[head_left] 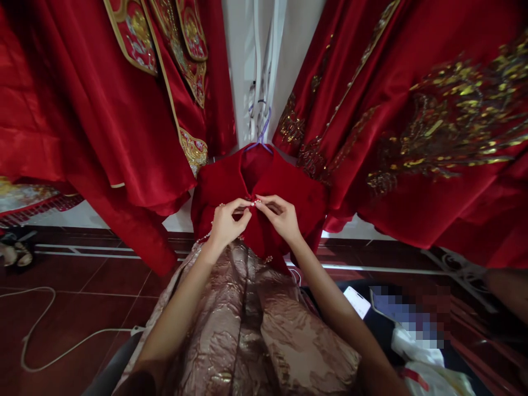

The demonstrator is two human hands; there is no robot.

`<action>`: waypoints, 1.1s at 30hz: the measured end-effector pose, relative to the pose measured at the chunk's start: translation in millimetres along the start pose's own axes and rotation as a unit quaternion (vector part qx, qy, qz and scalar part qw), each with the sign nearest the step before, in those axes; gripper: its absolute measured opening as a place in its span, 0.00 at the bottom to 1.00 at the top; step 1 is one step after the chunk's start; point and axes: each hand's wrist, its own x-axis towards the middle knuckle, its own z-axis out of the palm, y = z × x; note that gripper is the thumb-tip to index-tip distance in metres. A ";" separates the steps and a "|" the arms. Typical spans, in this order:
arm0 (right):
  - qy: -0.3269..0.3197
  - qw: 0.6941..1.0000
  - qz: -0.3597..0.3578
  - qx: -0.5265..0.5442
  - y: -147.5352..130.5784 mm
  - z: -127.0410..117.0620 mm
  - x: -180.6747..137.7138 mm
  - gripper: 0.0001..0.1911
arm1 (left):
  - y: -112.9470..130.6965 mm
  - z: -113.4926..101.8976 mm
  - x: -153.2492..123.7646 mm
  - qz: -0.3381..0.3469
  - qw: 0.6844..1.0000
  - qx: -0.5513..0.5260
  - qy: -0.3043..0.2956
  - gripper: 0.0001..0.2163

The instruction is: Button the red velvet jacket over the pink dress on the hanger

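Both hands, left hand [225, 224] and right hand [282, 217], are pinching the small pearl fastening [252, 203] on the red velvet jacket [303, 201]; pulling hard could tear it off.

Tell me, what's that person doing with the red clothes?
A person's left hand and right hand meet at the front of a small red jacket, pinching at its closure just below the collar. The jacket hangs on a purple hanger over a shiny pink-gold skirt. Big red robes with gold embroidery hang on both sides. A white cable lies on the dark red floor tiles.
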 end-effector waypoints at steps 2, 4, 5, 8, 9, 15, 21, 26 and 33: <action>0.040 0.998 -0.014 -0.043 -6.0 2.8 -6.2 0.13 | 2.1 -1.8 1.6 0.013 1.000 0.027 0.000 0.06; 0.053 0.995 -0.035 -0.082 -11.6 4.6 -10.5 0.14 | 0.9 -2.0 3.7 0.021 0.999 0.048 0.003 0.07; 0.050 0.994 -0.040 -0.092 -13.5 4.9 -11.5 0.14 | -0.4 -1.9 4.9 0.026 0.998 0.056 -0.001 0.07; 0.036 0.995 -0.028 -0.088 -13.5 4.0 -10.5 0.18 | -3.2 -2.2 8.4 0.051 0.994 0.091 -0.026 0.07; 0.035 0.996 -0.019 -0.084 -12.0 3.3 -9.4 0.19 | -2.9 -2.7 9.6 0.061 0.992 0.108 -0.034 0.07; 0.008 0.998 0.004 -0.057 -2.6 -1.6 -3.8 0.21 | 5.4 -5.9 18.7 0.113 0.961 0.237 -0.089 0.06; 0.004 0.989 -0.019 -0.148 -2.0 2.7 -3.0 0.22 | -12.7 9.8 23.5 0.068 0.991 0.048 -0.105 0.08; -0.052 0.982 -0.054 -0.174 0.9 11.1 -20.2 0.45 | -34.4 21.1 17.1 -0.066 0.946 -0.287 -0.132 0.13; -0.087 0.952 0.043 -0.291 -27.4 -41.3 -38.1 0.32 | -52.8 13.0 8.6 -0.095 0.931 -0.312 -0.164 0.16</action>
